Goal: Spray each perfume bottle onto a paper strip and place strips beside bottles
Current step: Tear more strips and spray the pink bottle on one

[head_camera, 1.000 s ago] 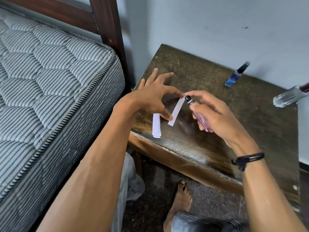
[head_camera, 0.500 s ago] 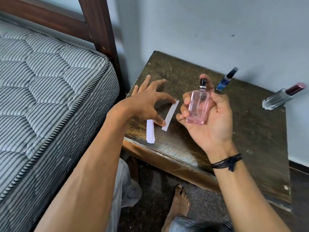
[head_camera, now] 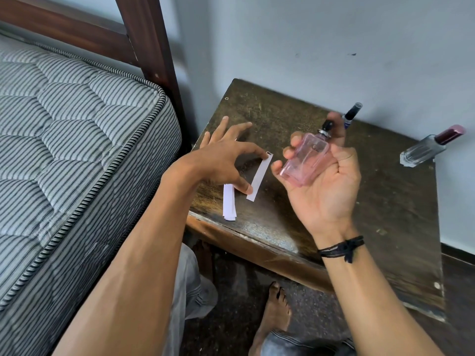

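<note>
My right hand (head_camera: 324, 191) grips a pink glass perfume bottle (head_camera: 304, 160) with a black spray head, raised palm-up above the dark wooden table (head_camera: 385, 201). My left hand (head_camera: 223, 160) holds a white paper strip (head_camera: 261, 177) between forefinger tip and thumb, just left of the bottle. A small stack of spare strips (head_camera: 229, 205) lies near the table's front left edge. A blue bottle (head_camera: 350, 116) with a black cap stands behind my right hand, partly hidden. A clear bottle (head_camera: 431, 147) with a maroon cap lies at the far right by the wall.
A striped mattress (head_camera: 77, 150) on a dark wooden bed frame (head_camera: 149, 47) borders the table's left side. A grey wall runs behind the table. My bare foot (head_camera: 275, 317) rests on the dark floor under the table's front edge.
One second ago the pink bottle's nozzle was at the strip's top end. My right hand has since turned palm-up and drawn the bottle up and to the right, away from the strip.
</note>
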